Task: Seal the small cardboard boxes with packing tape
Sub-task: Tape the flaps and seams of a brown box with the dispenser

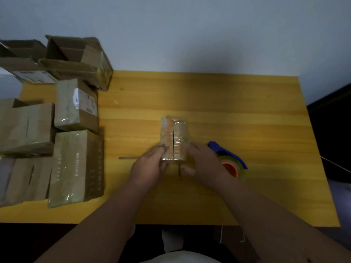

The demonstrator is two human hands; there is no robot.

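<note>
A small cardboard box (174, 133) lies on the yellow table (237, 114) in the middle, its top flaps meeting along a dark seam and covered with shiny tape. My left hand (150, 166) grips the box's near left corner, thumb on top. My right hand (203, 164) holds the near right side, fingers curled around it. A blue tape dispenser (230, 158) with an orange-cored roll of clear tape lies on the table just right of my right hand, partly hidden by it.
Several cardboard boxes (76, 168) are stacked along the table's left side; two open ones (76, 59) stand at the back left. A thin strip (128, 158) lies on the table left of my left hand. The wall runs behind the table.
</note>
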